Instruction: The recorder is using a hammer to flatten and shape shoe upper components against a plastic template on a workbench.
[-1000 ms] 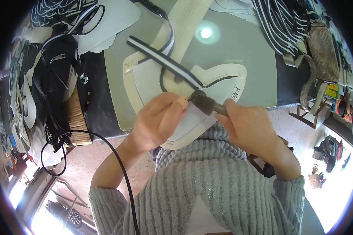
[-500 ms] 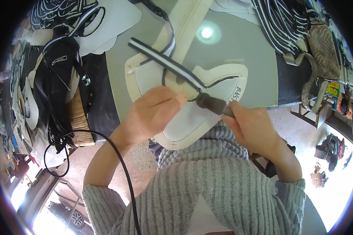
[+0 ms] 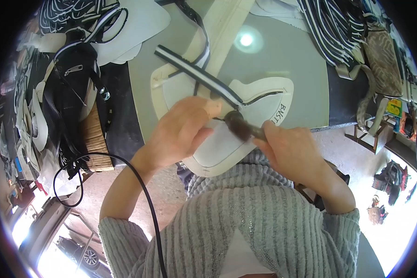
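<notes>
My right hand [image 3: 292, 150] is wrapped round the handle of a small hammer [image 3: 238, 126]. The hammer's dark, rounded head is down on a pale, curved template board [image 3: 213, 167] with white material [image 3: 217, 141] in its middle. Close to the hammer head, my left hand [image 3: 183, 129] lies at the board with its fingers bent together; what they pinch is hidden. A black-and-white strip [image 3: 197, 74] slants across the board and ends near the hammer head. Another dark edging strip [image 3: 264, 96] follows the board's curved slot on the right.
A grey-green mat [image 3: 282, 55] covers the table. Black bag parts [image 3: 74, 74] and a bundle of striped strips [image 3: 60, 16] crowd the left. More striped strips [image 3: 326, 32] and a patterned brown piece [image 3: 382, 60] lie at right. A black cable [image 3: 146, 190] hangs beside my left arm.
The hammer head has dropped slightly toward me and turned, with my right hand shifting a little left. My left hand has moved slightly up, still beside the hammer head.
</notes>
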`<state>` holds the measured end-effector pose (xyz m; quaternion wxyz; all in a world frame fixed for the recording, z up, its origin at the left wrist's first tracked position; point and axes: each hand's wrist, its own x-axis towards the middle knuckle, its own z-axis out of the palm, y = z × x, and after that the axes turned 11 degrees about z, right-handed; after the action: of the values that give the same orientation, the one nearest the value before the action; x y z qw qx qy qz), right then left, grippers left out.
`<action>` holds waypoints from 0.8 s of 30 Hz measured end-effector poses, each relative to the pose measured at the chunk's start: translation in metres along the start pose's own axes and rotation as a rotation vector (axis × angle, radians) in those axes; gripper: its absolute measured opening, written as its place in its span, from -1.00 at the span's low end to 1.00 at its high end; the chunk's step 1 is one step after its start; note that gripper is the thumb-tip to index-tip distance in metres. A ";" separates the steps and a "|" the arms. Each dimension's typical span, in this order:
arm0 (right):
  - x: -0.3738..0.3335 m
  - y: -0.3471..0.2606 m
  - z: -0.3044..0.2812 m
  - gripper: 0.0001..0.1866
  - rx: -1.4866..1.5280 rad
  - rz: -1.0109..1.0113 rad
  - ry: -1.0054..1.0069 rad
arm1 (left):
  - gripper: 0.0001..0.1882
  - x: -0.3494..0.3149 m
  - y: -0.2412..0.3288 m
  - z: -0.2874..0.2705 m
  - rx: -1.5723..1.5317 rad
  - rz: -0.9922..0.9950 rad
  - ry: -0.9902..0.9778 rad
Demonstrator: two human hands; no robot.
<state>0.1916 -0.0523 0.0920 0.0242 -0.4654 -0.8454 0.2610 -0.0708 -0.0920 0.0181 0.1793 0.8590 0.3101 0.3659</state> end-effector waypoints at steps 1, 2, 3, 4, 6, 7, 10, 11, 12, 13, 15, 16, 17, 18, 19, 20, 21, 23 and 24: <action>-0.002 0.005 0.006 -0.68 -0.015 0.034 -0.073 | -0.41 0.002 0.002 0.002 -0.040 -0.086 0.022; -0.003 0.010 0.008 -0.70 -0.031 0.069 -0.146 | -0.38 0.005 0.004 0.004 -0.080 -0.172 0.045; -0.003 0.014 0.004 -0.70 -0.030 0.067 -0.141 | -0.38 0.009 0.005 0.005 -0.075 -0.168 0.043; -0.006 0.017 -0.001 -0.73 0.025 0.105 -0.024 | -0.35 0.012 0.009 0.005 -0.034 -0.212 -0.011; -0.009 0.021 -0.009 -0.74 0.085 0.144 0.096 | -0.32 0.018 0.017 0.013 0.009 -0.253 -0.069; -0.010 0.023 -0.013 -0.75 0.227 0.222 0.159 | -0.33 0.021 0.023 0.027 0.026 -0.353 0.035; -0.014 0.029 -0.012 -0.73 0.438 0.340 0.213 | -0.35 0.035 0.031 0.069 0.051 -0.403 0.249; -0.016 0.035 -0.007 -0.74 0.400 0.317 0.224 | -0.34 0.043 0.036 0.077 -0.041 -0.409 0.301; -0.018 0.039 -0.004 -0.74 0.361 0.293 0.235 | -0.33 0.048 0.039 0.081 -0.133 -0.416 0.352; -0.018 0.040 -0.003 -0.74 0.304 0.328 0.175 | -0.32 0.053 0.038 0.076 -0.168 -0.462 0.340; -0.020 0.048 0.003 -0.73 0.211 0.356 0.135 | -0.32 0.048 0.023 0.064 -0.138 -0.416 0.264; -0.018 0.051 0.005 -0.72 0.125 0.365 0.080 | -0.32 0.047 0.018 0.060 -0.092 -0.386 0.196; -0.016 0.051 0.004 -0.70 0.108 0.341 0.094 | -0.32 0.046 0.016 0.059 -0.096 -0.381 0.191; -0.016 0.053 0.001 -0.70 0.110 0.349 0.097 | -0.35 0.046 0.014 0.060 -0.051 -0.316 0.184; -0.014 0.055 -0.002 -0.70 0.079 0.347 0.071 | -0.37 0.044 0.012 0.061 -0.004 -0.253 0.175; -0.013 0.055 -0.006 -0.71 0.048 0.346 0.046 | -0.40 0.043 0.010 0.061 0.041 -0.189 0.166; -0.011 0.051 -0.010 -0.71 0.052 0.353 0.046 | -0.40 0.043 0.009 0.059 0.036 -0.188 0.159; -0.004 0.040 -0.021 -0.70 0.135 0.344 0.080 | -0.49 0.046 0.011 0.056 0.086 -0.114 0.123; 0.000 0.036 -0.022 -0.70 0.136 0.347 0.077 | -0.49 0.046 0.009 0.058 0.082 -0.115 0.121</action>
<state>0.2258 -0.0272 0.0945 0.0425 -0.6112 -0.7314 0.2996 0.0006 -0.0727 0.0081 0.1455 0.8226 0.3841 0.3931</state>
